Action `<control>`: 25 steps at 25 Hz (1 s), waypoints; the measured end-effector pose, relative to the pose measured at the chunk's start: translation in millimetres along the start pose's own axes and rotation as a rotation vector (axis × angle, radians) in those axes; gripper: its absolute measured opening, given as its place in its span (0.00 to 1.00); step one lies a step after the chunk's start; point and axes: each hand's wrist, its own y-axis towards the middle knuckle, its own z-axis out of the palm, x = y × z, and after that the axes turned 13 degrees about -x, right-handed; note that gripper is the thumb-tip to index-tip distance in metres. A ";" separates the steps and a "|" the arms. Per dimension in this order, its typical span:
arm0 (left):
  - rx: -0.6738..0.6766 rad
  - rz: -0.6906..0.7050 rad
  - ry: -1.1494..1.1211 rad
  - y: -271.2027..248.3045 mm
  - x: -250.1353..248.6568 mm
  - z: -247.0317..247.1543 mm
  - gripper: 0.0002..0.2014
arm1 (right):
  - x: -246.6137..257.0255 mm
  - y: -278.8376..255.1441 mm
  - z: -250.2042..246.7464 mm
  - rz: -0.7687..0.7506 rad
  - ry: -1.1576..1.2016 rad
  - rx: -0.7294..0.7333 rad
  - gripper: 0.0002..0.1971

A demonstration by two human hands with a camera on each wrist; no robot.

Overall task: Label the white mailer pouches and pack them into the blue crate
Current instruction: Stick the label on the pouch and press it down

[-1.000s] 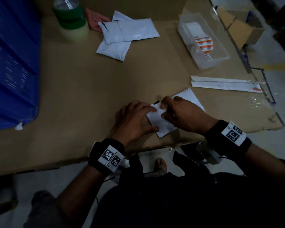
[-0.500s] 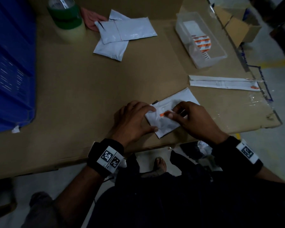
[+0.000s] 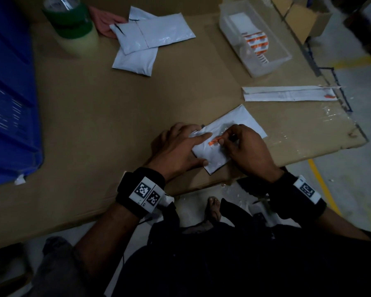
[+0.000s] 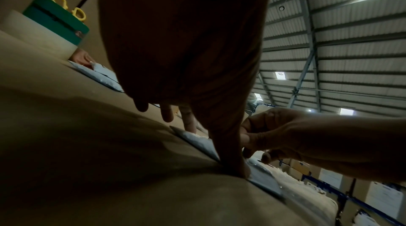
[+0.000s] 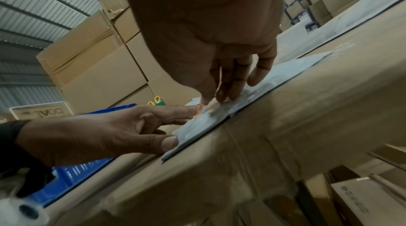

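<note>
A white mailer pouch (image 3: 242, 123) lies flat on the cardboard-covered table (image 3: 116, 108) near its front edge. My left hand (image 3: 193, 146) presses it down, index finger straight and thumb on the near corner. My right hand (image 3: 224, 137) pinches a small orange-and-white label (image 3: 214, 143) against the pouch, just right of the left index finger. In the right wrist view the label (image 5: 200, 108) sits under the thumb and fingertips on the pouch (image 5: 222, 115). The blue crate (image 3: 7, 103) stands at the table's left side.
Two more white pouches (image 3: 154, 35) overlap at the back, where another person's hand (image 3: 103, 22) rests beside them. Green tape rolls (image 3: 69, 18) stand at the back left. A clear tray of labels (image 3: 255, 39) and a white backing strip (image 3: 287, 94) lie to the right.
The right hand drew back towards the pouch's middle, uncovering an orange label, and now pinches it close to the left index finger. The left hand stayed pressing the pouch.
</note>
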 end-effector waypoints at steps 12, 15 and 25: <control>0.005 0.019 -0.011 1.4 4.6 -0.1 0.39 | 14.5 -18.6 -0.8 -0.016 0.061 -0.083 0.08; -0.005 0.010 -0.029 1.1 6.2 1.4 0.39 | 16.5 -17.7 4.3 0.015 0.034 -0.090 0.09; -0.033 0.021 -0.039 0.7 11.6 8.5 0.40 | 20.3 -20.3 9.6 0.058 -0.037 -0.121 0.12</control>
